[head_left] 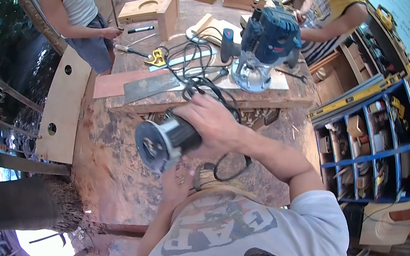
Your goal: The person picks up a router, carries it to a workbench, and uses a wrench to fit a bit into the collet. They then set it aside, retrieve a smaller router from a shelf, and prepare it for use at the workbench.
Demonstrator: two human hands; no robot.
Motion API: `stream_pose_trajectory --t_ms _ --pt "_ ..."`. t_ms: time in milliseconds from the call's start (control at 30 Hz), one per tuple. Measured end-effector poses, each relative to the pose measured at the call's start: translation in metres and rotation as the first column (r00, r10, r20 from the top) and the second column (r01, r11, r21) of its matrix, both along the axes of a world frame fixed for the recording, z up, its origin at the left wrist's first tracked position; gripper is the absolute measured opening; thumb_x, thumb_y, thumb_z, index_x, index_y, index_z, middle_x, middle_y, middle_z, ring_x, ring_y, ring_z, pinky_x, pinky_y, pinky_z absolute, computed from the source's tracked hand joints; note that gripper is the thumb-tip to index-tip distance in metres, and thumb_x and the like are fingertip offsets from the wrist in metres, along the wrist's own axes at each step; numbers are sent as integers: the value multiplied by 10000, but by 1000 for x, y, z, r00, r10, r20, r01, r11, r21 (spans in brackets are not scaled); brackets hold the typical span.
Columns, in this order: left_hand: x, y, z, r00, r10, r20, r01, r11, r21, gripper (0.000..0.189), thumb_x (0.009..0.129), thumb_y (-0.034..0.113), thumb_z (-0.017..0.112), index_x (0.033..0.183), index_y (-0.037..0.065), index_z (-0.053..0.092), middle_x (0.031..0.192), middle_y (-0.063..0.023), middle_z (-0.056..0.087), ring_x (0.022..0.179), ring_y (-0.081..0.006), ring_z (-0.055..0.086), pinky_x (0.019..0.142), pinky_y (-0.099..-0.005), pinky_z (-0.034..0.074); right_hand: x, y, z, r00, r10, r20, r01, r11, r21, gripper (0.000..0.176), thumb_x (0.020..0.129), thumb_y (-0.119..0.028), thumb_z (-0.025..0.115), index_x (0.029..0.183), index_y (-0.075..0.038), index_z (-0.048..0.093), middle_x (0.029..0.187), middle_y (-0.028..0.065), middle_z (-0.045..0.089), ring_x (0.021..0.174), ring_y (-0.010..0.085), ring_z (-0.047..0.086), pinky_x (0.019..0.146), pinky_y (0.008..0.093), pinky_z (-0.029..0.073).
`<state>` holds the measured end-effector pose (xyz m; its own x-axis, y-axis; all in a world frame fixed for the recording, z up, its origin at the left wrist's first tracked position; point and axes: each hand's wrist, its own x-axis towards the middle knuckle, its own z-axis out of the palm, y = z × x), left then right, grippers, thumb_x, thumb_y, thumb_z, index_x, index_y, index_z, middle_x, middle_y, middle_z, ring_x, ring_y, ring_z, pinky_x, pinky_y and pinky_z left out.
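My right hand (pixel 212 121) is wrapped round the dark body of a compact trim router (pixel 181 132), held tilted in front of my chest. The round base plate (pixel 152 147) of this router faces left, with an opening at its middle. Just below the base is my left hand (pixel 173 185), its fingers partly hidden and blurred at the lower edge; I cannot tell whether they grip it. A black cord (pixel 195 65) lies coiled on the workbench (pixel 128 101) beyond. Behind my right hand, a larger blue plunge router (pixel 271 37) stands upright on the bench.
A metal plate (pixel 150 87), a yellow-handled tool (pixel 156 57) and a wooden box frame (pixel 168 16) lie on the bench. One person (pixel 78 19) stands at far left, another (pixel 331 11) at right. A blue compartment shelf (pixel 370 157) holds tools at right.
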<state>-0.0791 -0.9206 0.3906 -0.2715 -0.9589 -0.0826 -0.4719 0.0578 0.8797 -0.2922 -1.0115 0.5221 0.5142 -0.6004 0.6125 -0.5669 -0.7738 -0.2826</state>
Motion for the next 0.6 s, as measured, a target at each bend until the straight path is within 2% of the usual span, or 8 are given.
stream_pose_trajectory --t_ms 67,100,200,300,400,433,567,600 --pt "-2 -14 -23 989 76 -130 -92 989 -117 519 919 229 706 1358 -10 568 1236 -218 658 1191 -334 640 980 -428 525 0 -46 7 991 -33 -133 29 999 -35 828 534 -364 891 1212 -13 573 1051 137 636 1002 319 577 845 432 443" --pt "0 -18 -36 987 125 -97 -137 983 -125 462 906 185 720 1320 10 613 1214 -199 679 1094 -322 673 955 -392 528 1 -68 8 983 -54 -176 45 997 -56 751 567 -343 886 1179 -23 590 1049 136 654 1031 312 586 847 423 446" --pt "10 -27 -47 981 182 -72 -181 983 18 467 901 180 723 1321 10 612 1176 -203 693 1075 -323 683 969 -395 526 7 -132 0 945 -134 -298 138 990 -8 734 608 -332 887 1204 -34 580 1061 137 670 1086 307 593 864 427 448" --pt "31 -31 -94 966 237 -101 -233 971 52 450 891 173 733 1303 21 629 1179 -208 695 1072 -312 686 966 -396 529 4 -194 -32 876 -221 -428 189 975 -116 676 640 -326 859 1187 -50 572 1049 113 677 1011 299 611 861 430 455" --pt "50 -56 -103 972 221 -77 -210 969 132 439 882 157 741 1282 8 636 1163 -203 704 1060 -304 691 948 -394 536 -1 -235 -50 782 -297 -547 324 945 -49 764 650 -345 890 1272 -54 554 1134 137 683 1193 309 587 973 445 445" --pt "57 -65 -100 980 191 -47 -183 973 142 441 881 156 743 1281 5 635 1156 -202 706 1056 -302 693 944 -394 538 -4 -249 -58 756 -292 -586 372 928 17 767 658 -367 881 1280 -59 557 1152 153 680 1205 324 585 1039 449 422" --pt "90 -113 -98 991 130 -3 -130 986 101 440 883 161 746 1278 3 636 1140 -202 709 1045 -300 698 932 -390 542 -19 -288 -87 701 -317 -639 446 894 46 789 668 -451 854 1289 -68 552 1168 157 679 1187 331 596 1056 470 410" --pt "98 -124 -99 992 127 -8 -127 989 70 438 885 165 745 1278 5 637 1138 -203 709 1043 -301 698 931 -388 543 -18 -290 -83 705 -299 -644 484 866 127 782 680 -439 849 1300 -70 547 1187 163 672 1207 332 586 1065 472 405"
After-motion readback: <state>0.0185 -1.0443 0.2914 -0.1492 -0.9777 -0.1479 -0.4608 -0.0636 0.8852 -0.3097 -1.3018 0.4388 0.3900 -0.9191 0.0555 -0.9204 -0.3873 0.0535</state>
